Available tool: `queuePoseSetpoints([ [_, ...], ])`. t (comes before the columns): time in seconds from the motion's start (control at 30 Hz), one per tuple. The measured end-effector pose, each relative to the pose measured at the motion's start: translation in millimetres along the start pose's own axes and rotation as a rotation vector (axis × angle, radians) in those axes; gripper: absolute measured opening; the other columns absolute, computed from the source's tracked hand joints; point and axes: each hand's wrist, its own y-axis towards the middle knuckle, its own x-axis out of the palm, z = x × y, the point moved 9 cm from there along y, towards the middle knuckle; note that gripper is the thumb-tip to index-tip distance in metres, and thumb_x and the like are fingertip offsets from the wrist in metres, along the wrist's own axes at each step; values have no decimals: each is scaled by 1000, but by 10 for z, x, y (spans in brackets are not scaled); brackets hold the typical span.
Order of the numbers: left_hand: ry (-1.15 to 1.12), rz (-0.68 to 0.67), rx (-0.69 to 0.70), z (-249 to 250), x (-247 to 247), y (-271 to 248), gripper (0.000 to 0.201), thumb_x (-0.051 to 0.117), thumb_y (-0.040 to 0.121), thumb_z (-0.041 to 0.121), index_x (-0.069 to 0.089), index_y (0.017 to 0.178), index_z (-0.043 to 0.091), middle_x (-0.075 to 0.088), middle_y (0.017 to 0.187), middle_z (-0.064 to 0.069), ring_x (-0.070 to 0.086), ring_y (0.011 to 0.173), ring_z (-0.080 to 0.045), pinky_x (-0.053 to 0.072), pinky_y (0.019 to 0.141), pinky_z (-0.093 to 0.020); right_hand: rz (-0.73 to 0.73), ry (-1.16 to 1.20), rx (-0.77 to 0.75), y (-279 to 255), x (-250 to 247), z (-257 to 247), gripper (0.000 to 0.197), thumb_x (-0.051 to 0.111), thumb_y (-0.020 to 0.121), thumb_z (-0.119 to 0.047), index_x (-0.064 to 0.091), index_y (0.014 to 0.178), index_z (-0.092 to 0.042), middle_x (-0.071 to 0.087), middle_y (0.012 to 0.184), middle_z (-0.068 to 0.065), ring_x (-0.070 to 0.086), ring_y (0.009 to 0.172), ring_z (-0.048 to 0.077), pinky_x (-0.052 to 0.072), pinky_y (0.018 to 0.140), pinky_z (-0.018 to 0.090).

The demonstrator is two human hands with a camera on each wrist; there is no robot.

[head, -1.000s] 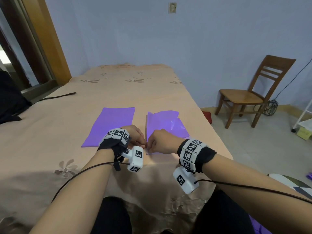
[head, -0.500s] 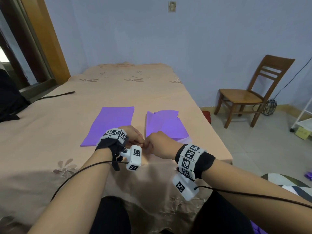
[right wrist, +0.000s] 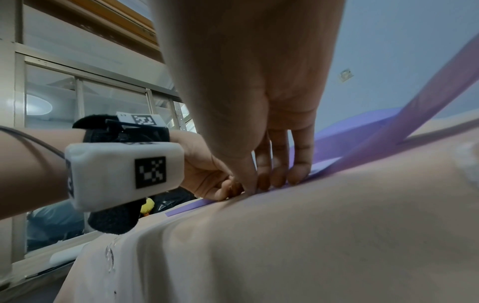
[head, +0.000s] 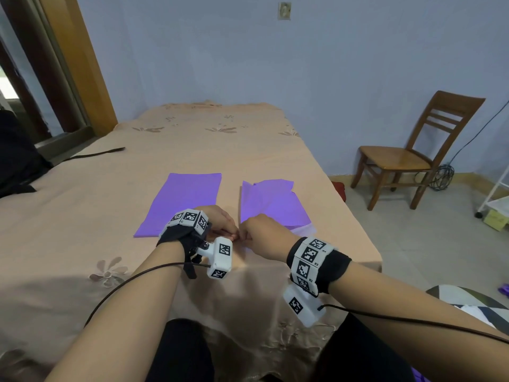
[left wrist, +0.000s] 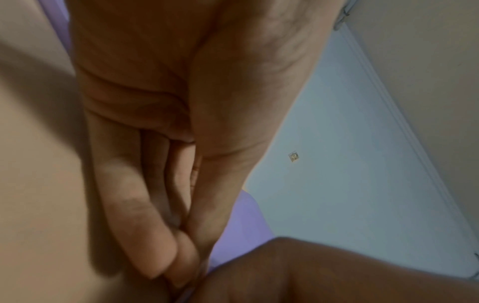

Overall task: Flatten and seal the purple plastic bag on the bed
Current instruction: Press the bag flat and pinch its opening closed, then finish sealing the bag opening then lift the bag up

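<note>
both hands (head: 239, 230) pinch purple bag's (head: 271, 205) near edge; bag extends beyond the grip.

Bedroom surroundings, seen from the head view

A wooden chair (head: 407, 155) is set on the tiled floor (head: 429, 244) to the right of the bed, near the pale blue wall (head: 330, 64). A coil of dark cable (head: 442, 177) is seen just beside the chair's rear leg, and a white rack (head: 493, 194) is cut off by the right edge. A small wall plate (head: 284, 10) is fixed high on the wall. A wooden door frame (head: 80, 64) is seen at the left, with a dark bundle (head: 16, 155) below it and a black strap (head: 96, 153) laid on the bedcover. A small red object (head: 339, 188) is glimpsed past the bed's right edge; it cannot be identified.
</note>
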Motion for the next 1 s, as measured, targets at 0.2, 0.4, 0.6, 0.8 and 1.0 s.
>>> queuePoseSetpoints([
  [0.2, 13, 7, -10, -24, -4, 19, 34, 71, 75, -7, 73, 47, 12, 70, 87, -24, 64, 88, -30, 47, 104, -45, -79, -8, -34, -40, -21, -25, 11, 52, 88, -6, 63, 92, -5, 66, 96, 13, 55, 84, 30, 48, 74, 38],
  [0.4, 44, -53, -2, 43, 37, -7, 22, 89, 62, 5, 73, 48, 12, 71, 86, -21, 63, 81, -28, 51, 90, -38, -174, -93, -5, -133, -174, 128, 11, 48, 91, -3, 48, 87, -14, 51, 90, 4, 43, 81, 24, 36, 69, 29],
  [0.6, 65, -67, -7, 51, 37, -18, 23, 88, 69, 7, 73, 52, 11, 71, 81, -17, 62, 82, -26, 46, 85, -36, -291, -195, 109, -254, -286, 447, 26, 41, 93, -14, 61, 99, 1, 65, 102, 17, 58, 89, 35, 48, 73, 40],
  [0.8, 71, -92, -28, 25, 35, 7, 25, 88, 69, 8, 73, 49, 12, 72, 77, -14, 63, 90, -27, 46, 100, -39, -386, -312, 259, -407, -485, 805, 30, 43, 85, -7, 35, 57, -14, 39, 59, 5, 40, 66, 26, 30, 52, 26],
  [1.0, 84, -104, -25, 40, 42, 13, 25, 88, 68, 8, 73, 49, 13, 73, 75, -13, 62, 88, -29, 47, 101, -41, -433, -363, 398, -461, -697, 1164, 25, 54, 86, -18, 51, 61, -15, 60, 59, -1, 58, 57, 20, 52, 69, 31],
])
